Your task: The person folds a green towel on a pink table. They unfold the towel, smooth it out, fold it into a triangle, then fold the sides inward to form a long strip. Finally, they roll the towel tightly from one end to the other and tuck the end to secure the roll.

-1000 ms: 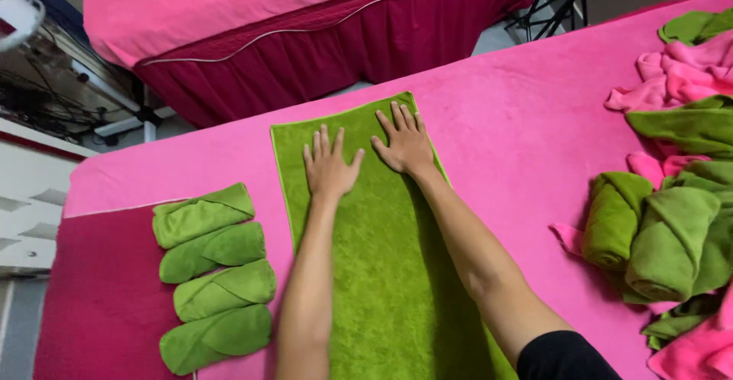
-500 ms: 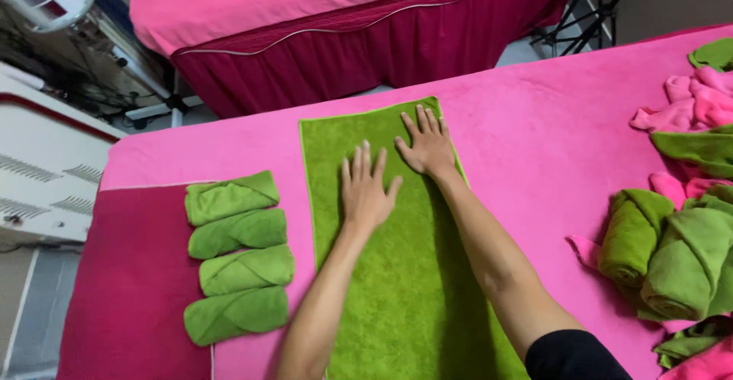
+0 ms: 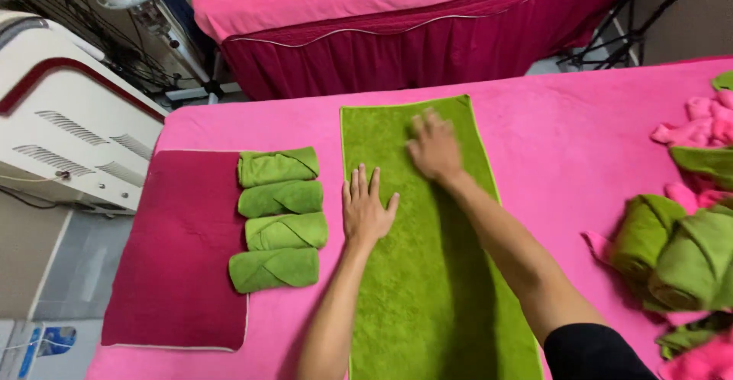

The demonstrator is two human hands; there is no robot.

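A long green towel [image 3: 450, 288] lies flat on the pink-covered bed [image 3: 580, 151], running away from me. My left hand [image 3: 366, 208] rests palm down on the towel's left side, fingers spread. My right hand [image 3: 434, 147] presses flat on the towel farther up, near its far end, and looks blurred. Neither hand holds anything.
Several rolled green towels [image 3: 279, 216] lie in a column left of the flat towel, beside a dark red cloth [image 3: 179, 250]. Heaped green and pink towels [image 3: 683, 235] sit at the right. A second pink bed [image 3: 397, 14] stands behind, a white machine [image 3: 69, 128] at left.
Both hands slid back along the towel toward me, the left farther than the right. The view shifted, so the towel and rolls sit more to the right.
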